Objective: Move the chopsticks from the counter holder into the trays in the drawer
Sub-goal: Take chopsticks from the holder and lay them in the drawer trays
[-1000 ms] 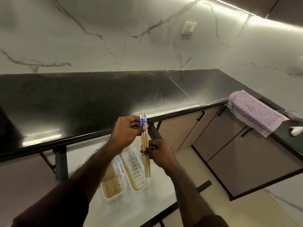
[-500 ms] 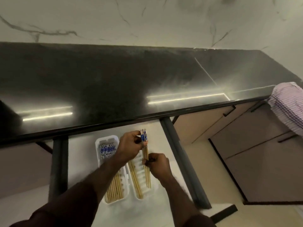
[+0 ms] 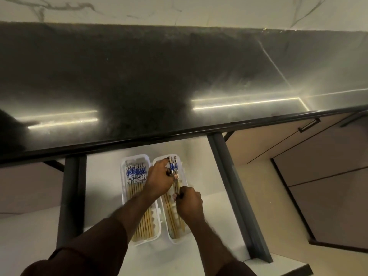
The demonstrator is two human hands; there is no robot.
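Note:
Two white trays lie side by side in the open drawer (image 3: 199,226). The left tray (image 3: 123,196) is filled with several wooden chopsticks with blue-and-white tops. The right tray (image 3: 184,162) holds a few chopsticks. Over the right tray, both hands hold a small bundle of chopsticks (image 3: 173,168). My left hand (image 3: 159,179) grips the bundle near its patterned tops. My right hand (image 3: 188,202) pinches the same bundle lower down, near the middle. The bundle's lower ends are hidden behind my right hand. No counter holder is in view.
A black glossy counter (image 3: 159,76) overhangs the drawer's far end. Dark grey drawer rails (image 3: 235,192) run along both sides of the drawer. Beige cabinet doors (image 3: 328,196) with black handles stand to the right. A marble wall (image 3: 199,10) backs the counter.
Both hands have carried the chopstick bundle down from counter-edge height to the right tray in the drawer. The view has tilted down, so the cloth on the right is out of view.

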